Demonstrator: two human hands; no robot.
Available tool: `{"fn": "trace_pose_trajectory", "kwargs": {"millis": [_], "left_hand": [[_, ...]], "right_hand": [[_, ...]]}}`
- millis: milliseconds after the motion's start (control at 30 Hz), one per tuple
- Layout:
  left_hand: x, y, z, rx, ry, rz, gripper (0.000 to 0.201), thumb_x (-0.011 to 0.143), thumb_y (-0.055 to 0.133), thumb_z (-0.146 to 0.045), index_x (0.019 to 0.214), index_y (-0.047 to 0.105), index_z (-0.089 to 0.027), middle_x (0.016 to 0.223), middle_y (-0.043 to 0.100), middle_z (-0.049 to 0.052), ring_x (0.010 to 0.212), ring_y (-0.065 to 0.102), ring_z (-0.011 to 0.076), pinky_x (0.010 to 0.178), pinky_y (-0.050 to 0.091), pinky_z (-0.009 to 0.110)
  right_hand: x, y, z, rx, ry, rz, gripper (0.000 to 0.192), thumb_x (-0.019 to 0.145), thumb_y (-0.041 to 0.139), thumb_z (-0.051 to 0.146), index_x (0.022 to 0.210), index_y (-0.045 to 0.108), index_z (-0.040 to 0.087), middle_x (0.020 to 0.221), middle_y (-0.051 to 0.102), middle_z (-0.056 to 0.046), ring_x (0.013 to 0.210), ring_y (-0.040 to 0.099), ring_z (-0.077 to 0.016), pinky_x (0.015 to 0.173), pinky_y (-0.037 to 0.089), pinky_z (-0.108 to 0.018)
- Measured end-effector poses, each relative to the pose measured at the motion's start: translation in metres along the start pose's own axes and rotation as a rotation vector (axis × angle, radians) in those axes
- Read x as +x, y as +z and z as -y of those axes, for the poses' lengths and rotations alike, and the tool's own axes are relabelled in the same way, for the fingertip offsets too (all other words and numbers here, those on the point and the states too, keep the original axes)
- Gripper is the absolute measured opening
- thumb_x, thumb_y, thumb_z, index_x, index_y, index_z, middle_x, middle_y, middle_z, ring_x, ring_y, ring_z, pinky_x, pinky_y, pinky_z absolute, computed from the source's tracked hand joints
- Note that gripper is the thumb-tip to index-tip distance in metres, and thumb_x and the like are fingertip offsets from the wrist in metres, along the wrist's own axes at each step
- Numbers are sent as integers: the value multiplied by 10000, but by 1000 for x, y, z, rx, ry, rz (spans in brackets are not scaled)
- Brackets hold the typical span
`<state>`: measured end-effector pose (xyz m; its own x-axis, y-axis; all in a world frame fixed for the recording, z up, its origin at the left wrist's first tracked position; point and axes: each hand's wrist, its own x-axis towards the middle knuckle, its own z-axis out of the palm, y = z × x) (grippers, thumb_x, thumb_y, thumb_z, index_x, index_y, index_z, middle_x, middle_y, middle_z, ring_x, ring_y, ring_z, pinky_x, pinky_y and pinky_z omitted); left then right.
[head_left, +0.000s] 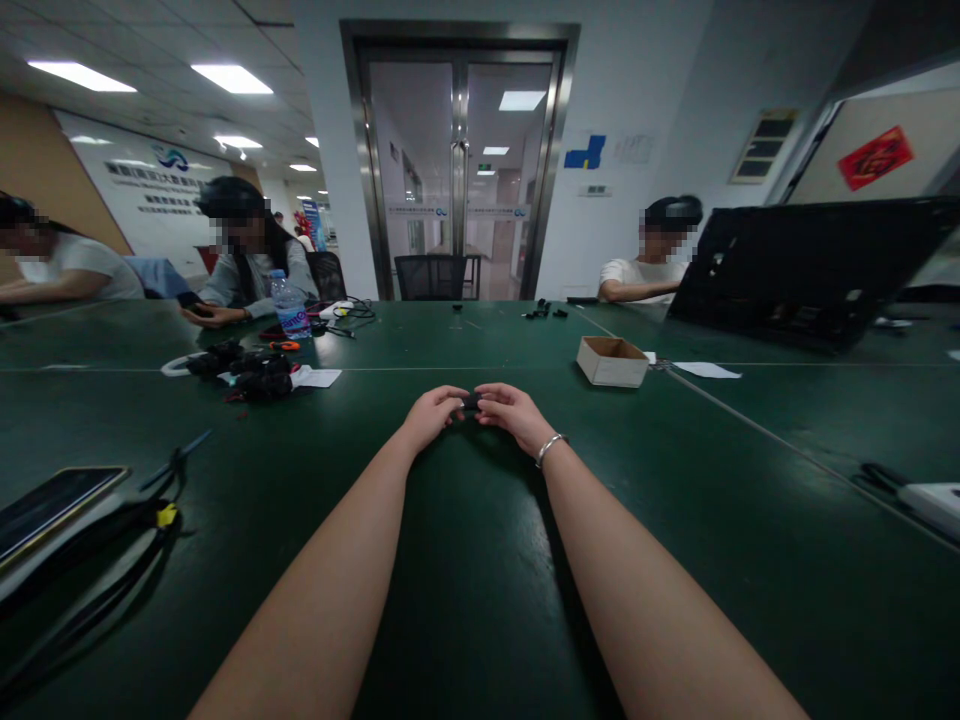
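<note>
Both arms reach forward over the dark green table (pixel 480 560). Between my fingertips is a small black piece (pixel 471 401); its exact kind is too small to make out. My left hand (pixel 435 415) pinches its left end, and my right hand (pixel 514 412) pinches the right end, with a silver bracelet (pixel 551 449) on that wrist. The fingers cover much of the piece, which is held at or just above the tabletop.
An open cardboard box (pixel 611 362) stands ahead to the right, with small black pieces (pixel 544 311) beyond it. Bundled black cables (pixel 259 370) and a water bottle (pixel 289 305) are at left. A phone (pixel 56 505) lies nearer; a large black panel (pixel 802 270) leans at right. Several people sit around.
</note>
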<state>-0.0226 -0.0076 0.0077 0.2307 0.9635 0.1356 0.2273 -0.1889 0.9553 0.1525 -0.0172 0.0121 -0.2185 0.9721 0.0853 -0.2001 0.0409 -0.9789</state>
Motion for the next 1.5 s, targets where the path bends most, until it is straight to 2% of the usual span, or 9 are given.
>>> {"fn": "trace_pose_trajectory", "kwargs": {"millis": [133,267,433,633,967,1500], "left_hand": [[1,0,1,1,5,9,364,820,446,-375,1025,629,-136,650,588,28,556,475,109,504,352,206],[0,0,2,32,16,-39,322,752,532,-293,1030,635,-166,745,598,22,581,482,101,516,368,202],[0,0,1,22,26,-4,342,813,449,-360,1000,642,-150,669,570,18,554,466,104,507,358,209],[-2,1,-3,13,-1,-21,309,760,510,-270,1016,635,-150,687,575,10,566,476,99,518,358,205],[1,0,2,41,44,9,405,869,386,-431,997,616,-124,540,535,-3,478,441,104,509,334,223],[0,1,3,44,31,-10,479,877,357,-507,989,610,-116,482,527,-6,440,443,108,490,327,224]], "right_hand": [[-1,1,2,-8,3,-5,211,783,592,-3,935,628,139,809,643,-35,630,641,-97,574,553,-162],[-2,2,3,-13,10,-14,208,783,594,-4,930,629,139,806,642,-34,629,641,-95,569,551,-157],[-1,1,2,-7,7,-16,210,778,598,-8,924,635,139,794,640,-32,620,641,-96,565,553,-159],[-1,1,1,8,4,-14,208,777,598,-6,912,641,146,798,641,-30,625,644,-97,557,552,-155],[0,1,1,6,10,-8,205,779,607,-4,926,633,136,818,635,-37,632,645,-97,577,564,-162],[-1,0,0,1,4,-6,208,783,606,6,936,634,143,840,639,-41,647,649,-99,579,564,-162]]}}
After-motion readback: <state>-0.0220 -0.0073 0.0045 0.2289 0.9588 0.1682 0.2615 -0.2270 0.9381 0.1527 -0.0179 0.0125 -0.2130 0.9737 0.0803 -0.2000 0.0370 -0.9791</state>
